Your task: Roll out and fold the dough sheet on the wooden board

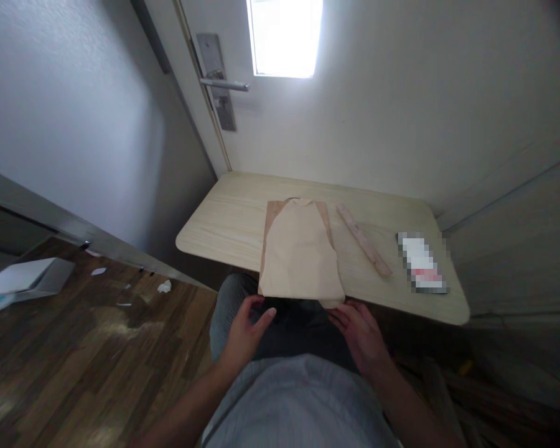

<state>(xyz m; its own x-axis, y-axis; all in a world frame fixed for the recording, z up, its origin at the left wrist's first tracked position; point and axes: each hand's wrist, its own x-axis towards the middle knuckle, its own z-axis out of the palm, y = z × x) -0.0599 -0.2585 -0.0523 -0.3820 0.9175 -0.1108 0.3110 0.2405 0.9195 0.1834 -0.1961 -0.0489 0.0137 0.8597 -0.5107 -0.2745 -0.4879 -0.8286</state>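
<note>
A beige folded garment (302, 255) lies on a brown sheet (270, 218) on a light wooden table (224, 218), its near end reaching the table's front edge. My left hand (247, 330) hovers just below that near edge, fingers loosely apart and holding nothing. My right hand (361, 330) is at the garment's near right corner, fingers spread, fingertips touching or almost touching the fabric.
A pinkish wooden stick (364, 241) lies right of the garment, with a blurred white and red card (420, 261) beyond it. A door with a metal handle (224, 84) stands behind the table. Paper scraps (164, 286) and a white box (21, 280) lie on the wooden floor at left.
</note>
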